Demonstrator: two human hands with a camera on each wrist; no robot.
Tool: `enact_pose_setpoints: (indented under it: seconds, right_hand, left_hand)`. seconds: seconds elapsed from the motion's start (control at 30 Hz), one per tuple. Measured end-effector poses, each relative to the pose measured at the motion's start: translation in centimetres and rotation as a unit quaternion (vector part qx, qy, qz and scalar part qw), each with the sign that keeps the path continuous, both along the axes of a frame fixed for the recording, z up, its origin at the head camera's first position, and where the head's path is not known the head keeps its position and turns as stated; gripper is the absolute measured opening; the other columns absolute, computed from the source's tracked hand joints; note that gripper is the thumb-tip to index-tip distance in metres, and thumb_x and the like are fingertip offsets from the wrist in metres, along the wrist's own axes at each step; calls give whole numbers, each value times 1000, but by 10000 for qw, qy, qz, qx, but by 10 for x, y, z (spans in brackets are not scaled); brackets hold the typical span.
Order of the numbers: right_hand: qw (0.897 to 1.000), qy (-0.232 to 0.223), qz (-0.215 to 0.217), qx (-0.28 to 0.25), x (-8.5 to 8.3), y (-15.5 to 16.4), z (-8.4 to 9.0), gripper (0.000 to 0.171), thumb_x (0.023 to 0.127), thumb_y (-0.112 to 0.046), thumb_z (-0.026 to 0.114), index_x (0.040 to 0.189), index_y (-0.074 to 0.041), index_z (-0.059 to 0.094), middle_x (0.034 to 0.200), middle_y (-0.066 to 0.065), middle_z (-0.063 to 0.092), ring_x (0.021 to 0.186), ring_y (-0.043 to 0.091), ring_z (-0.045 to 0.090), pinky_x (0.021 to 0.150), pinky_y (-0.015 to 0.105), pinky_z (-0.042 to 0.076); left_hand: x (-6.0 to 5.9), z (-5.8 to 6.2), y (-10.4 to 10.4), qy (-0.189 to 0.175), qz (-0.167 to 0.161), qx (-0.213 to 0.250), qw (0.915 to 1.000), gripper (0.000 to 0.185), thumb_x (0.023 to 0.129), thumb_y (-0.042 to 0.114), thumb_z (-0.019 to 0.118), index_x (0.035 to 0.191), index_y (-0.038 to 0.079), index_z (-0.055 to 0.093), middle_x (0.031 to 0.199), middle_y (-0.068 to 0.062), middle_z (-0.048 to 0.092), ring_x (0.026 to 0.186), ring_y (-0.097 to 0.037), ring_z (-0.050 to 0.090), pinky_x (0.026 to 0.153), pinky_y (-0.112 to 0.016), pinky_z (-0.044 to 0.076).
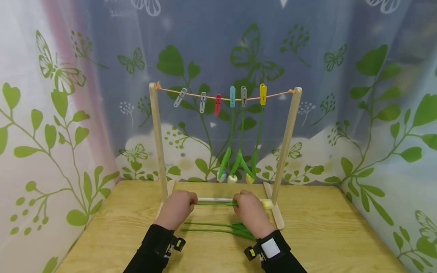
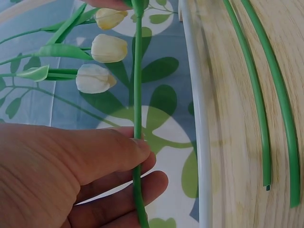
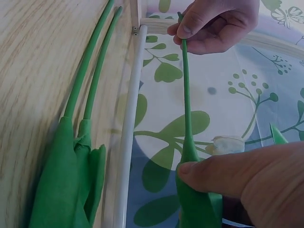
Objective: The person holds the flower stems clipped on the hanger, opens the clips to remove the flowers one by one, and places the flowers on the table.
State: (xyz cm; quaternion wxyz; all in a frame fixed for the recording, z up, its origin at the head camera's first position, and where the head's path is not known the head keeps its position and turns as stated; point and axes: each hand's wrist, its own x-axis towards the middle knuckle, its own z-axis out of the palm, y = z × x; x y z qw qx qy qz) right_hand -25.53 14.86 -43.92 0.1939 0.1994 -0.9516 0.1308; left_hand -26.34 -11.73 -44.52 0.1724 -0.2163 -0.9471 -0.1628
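An artificial tulip is held level between both hands, its pale yellow bloom [image 1: 267,204] sticking out past the right hand. My left hand [image 1: 177,208] pinches the stem [image 2: 137,95] near its bare end, between thumb and fingers. At the other end my right hand [image 1: 250,212] grips the green leaves [image 3: 197,204], thumb pressed on top. Two more tulips [image 1: 208,224] lie on the table in front of the hands, with their blooms hidden by the right arm in the head view. Three tulips [image 1: 232,179] hang bloom-down from a cord.
A wooden frame [image 1: 288,140] carries the orange cord [image 1: 192,94]. Blue [image 1: 232,96], grey [image 1: 244,96] and yellow [image 1: 263,94] clothespins hold the hanging stems. Two grey pins [image 1: 203,102] and a red pin [image 1: 217,105] hold nothing. A white rod [image 1: 215,199] joins the frame's feet.
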Motion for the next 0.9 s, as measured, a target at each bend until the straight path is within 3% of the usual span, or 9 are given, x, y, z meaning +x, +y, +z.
enact_pose_setpoints:
  seconds: [0.33,0.6,0.9]
  right_hand:
    - [9994,-347,77,55,0,-2,1,11,89,-1,90,96,-5,82,85,5,70,78,18,70,65,29,61]
    - [9989,-456,-23,94,-1,-2,2,9,90,-3,90,93,-6,82,83,3,70,76,17,68,66,31,62]
    - [9973,-734,4,97,0,-6,-9,10,90,-1,89,87,-6,81,81,4,69,75,18,69,65,32,62]
  left_hand:
    - [-3,-2,-1,-196,-82,16,9998,15,98,-1,78,96,13,83,93,-4,82,81,-21,76,70,-36,65]
    - [-7,-2,1,-414,-226,-20,9989,15,98,-3,76,95,11,81,92,-5,80,78,-15,70,69,-32,61]
    - [-4,-7,-2,-749,-137,-177,9969,14,96,-2,79,90,10,80,86,-1,78,73,-13,66,65,-32,59]
